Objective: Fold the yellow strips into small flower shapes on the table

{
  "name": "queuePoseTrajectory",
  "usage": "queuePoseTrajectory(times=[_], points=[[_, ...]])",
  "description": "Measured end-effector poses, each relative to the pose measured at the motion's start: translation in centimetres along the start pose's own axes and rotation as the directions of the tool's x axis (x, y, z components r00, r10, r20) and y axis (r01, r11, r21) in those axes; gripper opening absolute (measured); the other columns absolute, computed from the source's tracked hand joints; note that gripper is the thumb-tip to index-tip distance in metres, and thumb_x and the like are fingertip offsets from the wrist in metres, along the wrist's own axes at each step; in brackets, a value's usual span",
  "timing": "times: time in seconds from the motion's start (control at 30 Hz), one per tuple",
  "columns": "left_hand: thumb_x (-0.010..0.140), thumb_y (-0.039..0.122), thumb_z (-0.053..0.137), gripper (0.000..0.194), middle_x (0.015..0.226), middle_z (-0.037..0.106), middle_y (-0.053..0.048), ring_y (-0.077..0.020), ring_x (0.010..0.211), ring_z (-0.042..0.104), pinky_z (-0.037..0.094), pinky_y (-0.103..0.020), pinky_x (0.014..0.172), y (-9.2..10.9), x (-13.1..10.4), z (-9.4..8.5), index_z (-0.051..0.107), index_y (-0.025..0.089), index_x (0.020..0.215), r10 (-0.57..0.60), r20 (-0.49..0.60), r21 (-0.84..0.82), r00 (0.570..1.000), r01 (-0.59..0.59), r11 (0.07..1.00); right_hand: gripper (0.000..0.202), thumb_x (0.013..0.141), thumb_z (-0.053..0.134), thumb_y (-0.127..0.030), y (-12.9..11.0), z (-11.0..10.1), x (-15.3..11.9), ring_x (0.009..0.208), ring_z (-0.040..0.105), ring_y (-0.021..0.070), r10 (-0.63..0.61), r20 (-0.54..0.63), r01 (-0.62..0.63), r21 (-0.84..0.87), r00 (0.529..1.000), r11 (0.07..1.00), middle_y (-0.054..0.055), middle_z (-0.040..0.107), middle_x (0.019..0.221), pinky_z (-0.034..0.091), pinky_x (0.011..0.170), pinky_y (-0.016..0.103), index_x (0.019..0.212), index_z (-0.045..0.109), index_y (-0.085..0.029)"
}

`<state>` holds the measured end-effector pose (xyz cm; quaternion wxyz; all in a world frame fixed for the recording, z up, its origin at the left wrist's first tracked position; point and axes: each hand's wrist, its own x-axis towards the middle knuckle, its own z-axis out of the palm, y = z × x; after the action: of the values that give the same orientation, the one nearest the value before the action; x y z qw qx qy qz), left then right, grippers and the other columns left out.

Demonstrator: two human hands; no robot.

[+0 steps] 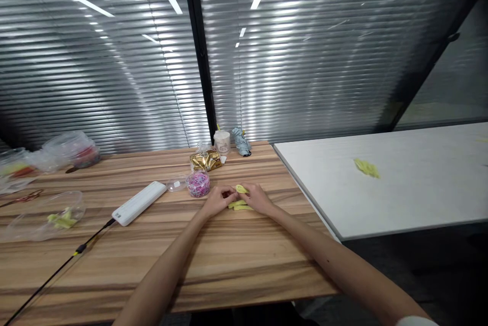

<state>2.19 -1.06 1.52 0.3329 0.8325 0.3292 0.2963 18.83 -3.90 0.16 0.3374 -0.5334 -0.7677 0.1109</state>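
My left hand (220, 200) and my right hand (258, 199) meet over the wooden table, fingers closed in a pinch. Between them is a soft yellow strip (241, 189), bent into a loop at its top; both hands appear to grip it. The fingertips hide its lower part. Just under my fingers, more yellow strips (241, 207) lie on the wood. To the left of my left hand stands a round clear tub (198, 184) filled with small pink and purple bands, its clear lid (176, 184) beside it.
A white power strip (139, 203) with a black cable lies left. Farther left are a clear plastic container (46, 216) with yellow pieces and scissors (23, 198). Behind stand a gold packet (206, 160), a cup (222, 142) and a grey-blue crumpled wrapper (241, 142). Yellow strips (366, 168) lie on the white table.
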Motion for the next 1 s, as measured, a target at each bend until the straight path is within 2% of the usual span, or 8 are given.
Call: queuePoseTrajectory(times=[1.0], points=[[0.079, 0.034, 0.044, 0.031, 0.068, 0.062, -0.002, -0.0123, 0.061, 0.051, 0.036, -0.021, 0.057, 0.12, 0.03, -0.02, 0.064, 0.012, 0.074, 0.005, 0.040, 0.058, 0.999, -0.008, 0.998, 0.010, 0.078, 0.048, -0.018, 0.19, 0.09, 0.07, 0.064, 0.053, 0.0135, -0.012, 0.019, 0.012, -0.011, 1.000, 1.000, 0.003, 0.063, 0.072, 0.029, 0.056, 0.020, 0.076, 0.058, -0.016]])
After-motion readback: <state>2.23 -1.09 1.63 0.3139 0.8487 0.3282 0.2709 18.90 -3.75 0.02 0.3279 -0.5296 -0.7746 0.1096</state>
